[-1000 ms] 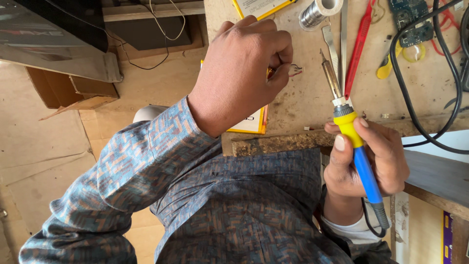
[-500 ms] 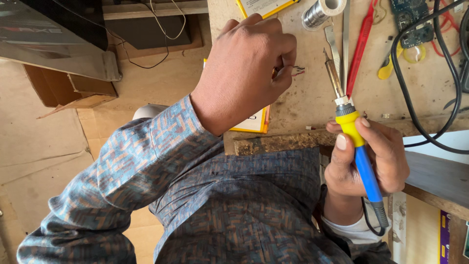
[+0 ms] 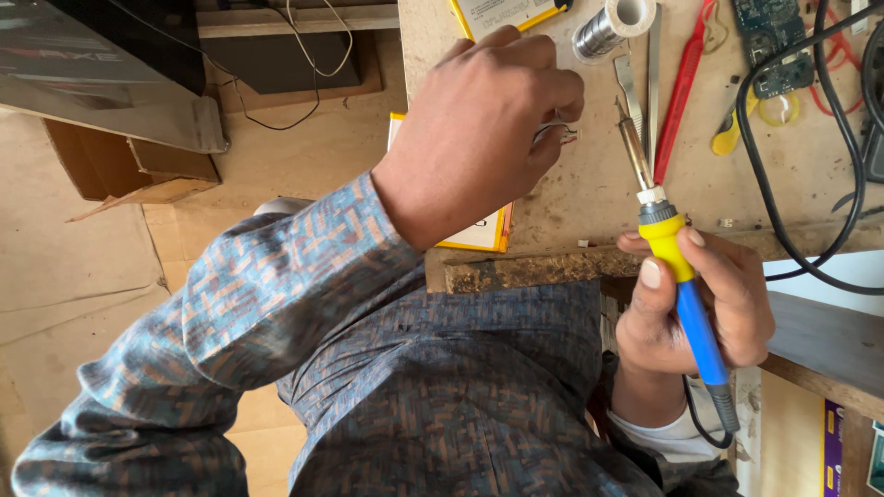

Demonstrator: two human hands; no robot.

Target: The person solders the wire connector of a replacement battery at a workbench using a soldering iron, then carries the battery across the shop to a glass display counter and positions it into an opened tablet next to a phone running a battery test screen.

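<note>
I see a soldering iron [image 3: 686, 285] with a yellow top part and a blue handle, and its tip is a dull brown-grey. My sleeve [image 3: 267, 304] is blue-grey with small orange-brown zigzag lines all over. The surface [image 3: 571, 198] is pale tan with little speckles, and its front edge is dark brown and rough. A red tool [image 3: 680, 87] lies on it, next to grey tweezers [image 3: 645, 74]. The spool [image 3: 612, 23] is shiny silver. A black cable [image 3: 764, 184] loops nearby. The flat pack [image 3: 479, 235] has a yellow-orange rim. The floor [image 3: 83, 276] is light brown.
</note>
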